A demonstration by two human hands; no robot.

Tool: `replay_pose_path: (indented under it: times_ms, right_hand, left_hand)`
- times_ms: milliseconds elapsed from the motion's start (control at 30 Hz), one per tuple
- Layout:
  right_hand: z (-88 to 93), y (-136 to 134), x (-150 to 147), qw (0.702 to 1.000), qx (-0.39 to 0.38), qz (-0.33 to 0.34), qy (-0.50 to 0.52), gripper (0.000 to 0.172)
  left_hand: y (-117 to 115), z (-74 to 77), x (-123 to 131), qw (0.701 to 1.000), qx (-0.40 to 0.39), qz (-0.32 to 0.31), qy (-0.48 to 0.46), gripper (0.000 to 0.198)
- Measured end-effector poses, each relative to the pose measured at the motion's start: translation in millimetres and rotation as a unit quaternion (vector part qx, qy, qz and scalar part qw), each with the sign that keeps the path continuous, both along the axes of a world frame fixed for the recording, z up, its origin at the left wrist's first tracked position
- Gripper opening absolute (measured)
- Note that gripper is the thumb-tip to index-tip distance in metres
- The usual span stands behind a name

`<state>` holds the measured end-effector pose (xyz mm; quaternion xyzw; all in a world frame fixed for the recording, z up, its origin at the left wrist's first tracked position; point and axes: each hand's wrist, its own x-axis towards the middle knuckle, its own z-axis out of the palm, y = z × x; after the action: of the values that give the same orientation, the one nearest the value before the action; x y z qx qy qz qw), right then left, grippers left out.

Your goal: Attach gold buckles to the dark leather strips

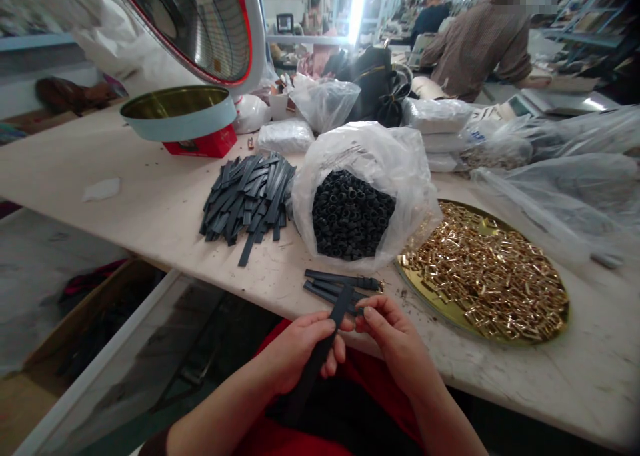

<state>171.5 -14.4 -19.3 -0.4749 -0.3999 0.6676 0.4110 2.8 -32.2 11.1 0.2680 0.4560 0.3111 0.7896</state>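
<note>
A flat black strap (324, 349) slants up between thumb and fingers of my left hand (299, 343), above my lap at the table's front edge. My right hand (397, 333) is closed in a pinch beside the strap's upper part. Between its fingertips is a small dark piece, too little shown to name. Just beyond my fingers lie a few finished-looking black straps (340, 279), one with a band and a gold-coloured bit at its end. Farther back, a plastic bag (415, 196) stands open, full of small black loops (353, 216).
Left of the bag is a heap of black straps (247, 196). A round tray (564, 323) of small gold-coloured metal pieces stands right. Behind are a round tin (220, 119) on a red box (210, 144), a heater (240, 36) and plastic bags. A person (480, 43) works beyond.
</note>
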Motion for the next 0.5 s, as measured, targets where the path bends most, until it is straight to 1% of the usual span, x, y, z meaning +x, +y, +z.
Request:
replay_pose_path:
  times_ms: [100,167,200,233,267,300,367,400,467,500]
  right_hand:
    - [3.9,-4.6,-3.2,1.000,-0.017,0.007,0.018,0.024]
    - [8.8,-7.6,-5.9,0.999,-0.025,0.000,0.034,0.026]
    - [11.2,-9.0,-6.9,0.999,-0.025,-0.006,0.037,0.030]
    - [13.1,-10.4,-7.4,0.999,-0.023,-0.008,0.034,0.035]
    - [14.3,-11.7,-7.4,1.000,-0.018,-0.003,0.023,0.038]
    - [14.5,-13.1,-6.9,1.000,-0.013,0.007,0.008,0.039]
    - [12.2,-16.2,-5.0,0.999,-0.009,0.033,-0.007,0.033]
    - [10.0,-17.9,-4.3,0.999,-0.012,0.044,0.003,0.029]
    - [5.2,-21.2,-5.0,0.998,-0.020,0.049,0.040,0.026]
    - [3.1,-22.6,-7.0,0.998,-0.015,0.049,0.045,0.026]
  left_hand:
    - [-3.5,5.9,1.0,0.999,0.029,-0.030,0.026,0.029]
    - [-6.6,10.8,2.0,0.991,0.079,-0.064,0.085,0.030]
    - [-8.3,12.6,2.5,0.980,0.120,-0.085,0.136,0.030]
    - [-10.0,13.6,2.8,0.959,0.173,-0.105,0.197,0.031]
    - [-11.6,13.9,2.9,0.930,0.230,-0.122,0.261,0.031]
    - [-13.0,13.8,2.7,0.893,0.285,-0.136,0.320,0.031]
    - [-14.6,14.3,1.1,0.824,0.360,-0.162,0.405,0.031]
    - [-15.0,16.4,-0.1,0.799,0.380,-0.175,0.431,0.032]
    - [-16.1,27.3,-2.3,0.766,0.406,-0.174,0.468,0.034]
    - [-17.8,36.5,-2.8,0.755,0.425,-0.155,0.475,0.036]
